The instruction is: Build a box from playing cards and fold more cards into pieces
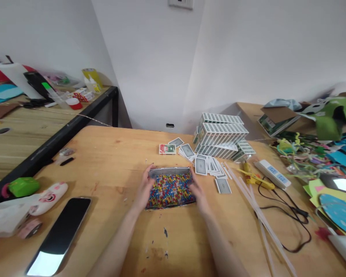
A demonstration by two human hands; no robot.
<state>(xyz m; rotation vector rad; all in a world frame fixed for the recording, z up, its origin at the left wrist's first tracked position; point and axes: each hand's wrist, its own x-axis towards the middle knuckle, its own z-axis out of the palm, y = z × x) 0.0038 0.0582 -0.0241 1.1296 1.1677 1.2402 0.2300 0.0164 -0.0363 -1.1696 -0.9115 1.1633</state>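
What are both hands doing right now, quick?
Left hand: closed on the left edge of the colourful pouch.
Right hand: closed on the right edge of the same pouch.

Illumination is bright, even and diffuse (no lamp is in view), so the left hand [145, 190] and right hand [198, 192] cast only faint, soft shadows on the wooden table [109, 161]. Glare shows on the near end of the phone [60, 232] at near left and on a glossy sheet [338, 184] at right. The centre, including the patterned pouch [170, 189], is fairly sharp; clutter at both side edges is smeared, and table edges bow with wide-angle distortion.
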